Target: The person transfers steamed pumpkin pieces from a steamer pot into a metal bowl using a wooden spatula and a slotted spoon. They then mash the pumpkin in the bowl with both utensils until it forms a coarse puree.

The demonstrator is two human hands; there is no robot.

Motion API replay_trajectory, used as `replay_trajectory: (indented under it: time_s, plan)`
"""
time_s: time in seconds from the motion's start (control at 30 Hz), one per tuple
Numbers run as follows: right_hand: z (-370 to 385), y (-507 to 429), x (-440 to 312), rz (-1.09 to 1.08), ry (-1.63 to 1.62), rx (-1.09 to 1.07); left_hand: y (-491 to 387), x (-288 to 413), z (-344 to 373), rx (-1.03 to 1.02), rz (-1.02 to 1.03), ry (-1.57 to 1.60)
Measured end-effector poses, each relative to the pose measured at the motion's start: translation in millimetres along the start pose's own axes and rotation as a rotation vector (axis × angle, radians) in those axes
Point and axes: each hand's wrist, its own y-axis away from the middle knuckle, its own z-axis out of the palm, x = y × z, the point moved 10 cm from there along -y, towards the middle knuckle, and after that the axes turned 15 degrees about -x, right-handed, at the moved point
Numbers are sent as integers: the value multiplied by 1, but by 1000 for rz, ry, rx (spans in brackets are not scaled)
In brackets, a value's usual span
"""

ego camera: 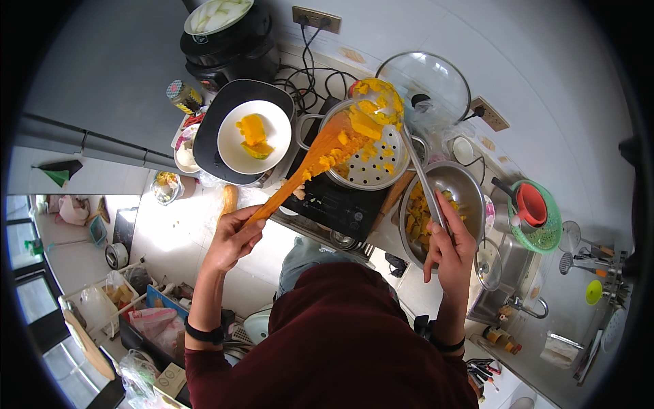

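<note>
My left hand grips the handle of a wooden spatula, its blade smeared with orange pumpkin. In my right hand is the metal handle of a ladle, whose pumpkin-coated head meets or overlaps the spatula's tip. A chunk of pumpkin lies between the two tools. Below them, a perforated steamer tray with pumpkin bits sits in a two-handled pot on a black induction cooktop. Under my right hand, a steel bowl holds many pumpkin pieces. A white bowl with pumpkin stands left.
A glass lid leans on the wall behind the pot. Power cords run behind the cooktop. A black multicooker stands at the back left. Right of the steel bowl are a green colander and the sink.
</note>
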Motion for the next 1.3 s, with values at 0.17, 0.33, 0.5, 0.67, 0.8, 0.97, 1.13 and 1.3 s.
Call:
replay_trajectory:
  time_s: [0.17,0.33,0.5,0.67,0.8,0.97,1.13,1.3]
  plan:
    - [47,-34,-8,-56,-127,-205,82,19,-28,272,64,-97]
    - [101,-73,2,-61,-134,-387,125,49,-35,531,69,-490]
    - [113,-81,-2,-187,14,-372,138,76,-23,778,76,-866]
    - [75,-77,12,-137,-183,-307,132,77,-27,758,138,-688]
    - [20,-65,22,-120,-173,-148,106,69,-16,560,152,-471]
    - [-26,-48,28,-171,449,87,57,71,11,420,169,-564]
    - [-3,-69,49,-290,897,137,31,86,32,434,222,-873]
    - [40,-78,90,-140,1003,122,20,87,35,415,219,-880]
